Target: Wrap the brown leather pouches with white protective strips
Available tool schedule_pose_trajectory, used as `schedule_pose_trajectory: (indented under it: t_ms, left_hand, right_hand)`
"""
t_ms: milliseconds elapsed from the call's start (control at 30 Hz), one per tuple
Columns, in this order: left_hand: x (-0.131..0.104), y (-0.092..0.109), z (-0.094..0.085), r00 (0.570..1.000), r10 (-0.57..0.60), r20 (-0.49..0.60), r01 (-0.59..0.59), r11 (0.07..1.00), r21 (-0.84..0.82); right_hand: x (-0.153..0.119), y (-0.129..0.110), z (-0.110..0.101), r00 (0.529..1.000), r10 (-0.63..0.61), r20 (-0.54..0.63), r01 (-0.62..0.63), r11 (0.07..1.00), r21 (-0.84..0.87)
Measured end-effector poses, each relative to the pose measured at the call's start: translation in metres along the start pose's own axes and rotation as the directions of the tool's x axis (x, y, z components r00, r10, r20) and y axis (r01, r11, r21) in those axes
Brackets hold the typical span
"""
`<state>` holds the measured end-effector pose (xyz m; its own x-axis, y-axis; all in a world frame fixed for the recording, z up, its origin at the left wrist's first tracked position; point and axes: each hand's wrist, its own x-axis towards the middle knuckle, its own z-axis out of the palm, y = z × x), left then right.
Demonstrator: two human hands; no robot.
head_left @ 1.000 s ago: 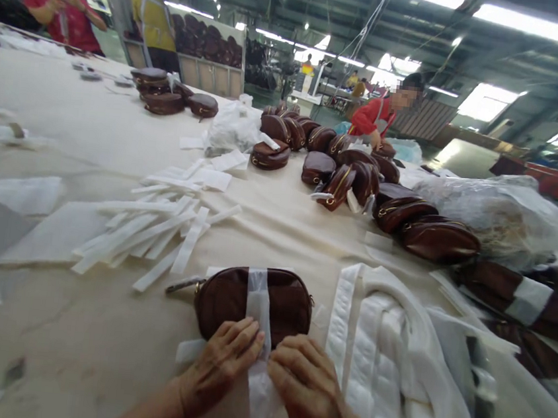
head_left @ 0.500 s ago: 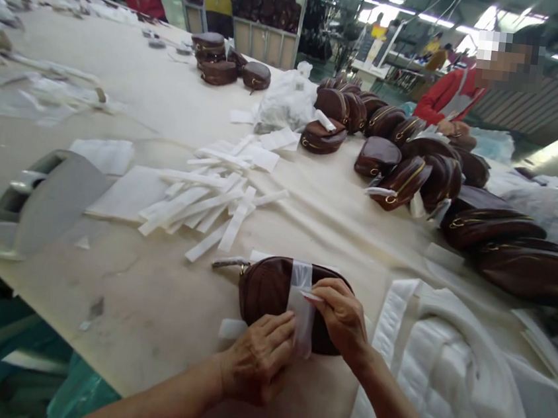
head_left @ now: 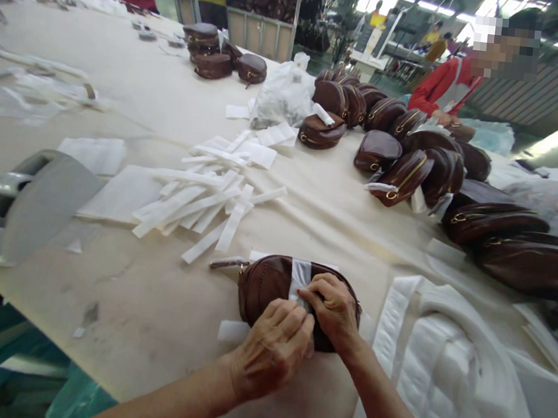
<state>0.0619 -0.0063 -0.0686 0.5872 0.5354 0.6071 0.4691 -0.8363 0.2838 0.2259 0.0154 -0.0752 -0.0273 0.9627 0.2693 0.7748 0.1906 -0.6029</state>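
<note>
A dark brown leather bag (head_left: 265, 287) lies on the table in front of me, its zipper pull sticking out to the left. Around its middle runs a white wrapping strip (head_left: 301, 274). My left hand (head_left: 277, 342) is closed at the lower part of this strip, fingertips pinched on it. Just above and to the right, my right hand (head_left: 333, 304) also pinches the strip, thumb and forefinger together against the bag. The fingers cover the lower part of the strip.
Loose white strips (head_left: 195, 200) lie beyond the bag. A grey tape dispenser (head_left: 45, 204) stands at the left, a white padded roll (head_left: 443, 359) at the right. Many brown bags (head_left: 404, 156) crowd the right back. A co-worker in red (head_left: 441, 86) stands behind them.
My left hand has moved right and up onto the strip, closing its fingers. My right hand has shifted slightly and presses lower against the bag; the raised strip end no longer shows.
</note>
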Motion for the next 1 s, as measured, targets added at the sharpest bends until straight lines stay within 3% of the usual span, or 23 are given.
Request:
schedule_pose_trajectory:
  t_ms: [133, 267, 467, 667, 733, 833, 933, 1000]
  left_hand:
    - [-0.002, -0.002, 0.017, 0.993, -0.001, 0.122, -0.017, 0.988, 0.153]
    - [-0.009, -0.006, 0.021, 0.986, -0.009, 0.168, -0.025, 0.979, 0.203]
    - [-0.009, -0.006, 0.018, 0.977, -0.019, 0.213, -0.028, 0.976, 0.216]
    - [-0.005, -0.006, 0.016, 0.971, -0.037, 0.234, -0.016, 0.975, 0.222]
    - [-0.005, -0.007, 0.016, 0.974, -0.017, 0.225, -0.039, 0.969, 0.243]
    - [-0.005, -0.007, 0.016, 0.982, 0.032, 0.188, -0.08, 0.964, 0.255]
    - [-0.006, -0.008, 0.016, 0.988, 0.078, 0.131, -0.109, 0.962, 0.249]
    - [-0.005, -0.012, 0.017, 0.984, 0.12, 0.128, -0.15, 0.955, 0.255]
  right_hand:
    - [0.004, -0.002, -0.002, 0.996, 0.09, 0.021, -0.09, 0.996, 0.014]
    - [0.01, -0.008, -0.005, 0.981, 0.19, 0.044, -0.189, 0.982, -0.023]
    - [0.014, -0.011, 0.001, 0.97, 0.237, -0.048, -0.239, 0.969, -0.059]
    - [0.018, -0.015, 0.004, 0.963, 0.209, -0.168, -0.213, 0.977, -0.007]
    - [0.008, -0.018, -0.01, 0.956, 0.192, -0.222, -0.191, 0.981, 0.029]
    - [-0.031, -0.011, -0.055, 0.913, 0.144, -0.381, -0.15, 0.989, 0.014]
    - [-0.094, 0.01, -0.118, 0.78, 0.113, -0.616, -0.234, 0.965, -0.119]
    - [-0.141, 0.029, -0.158, 0.641, 0.208, -0.739, -0.444, 0.886, -0.135]
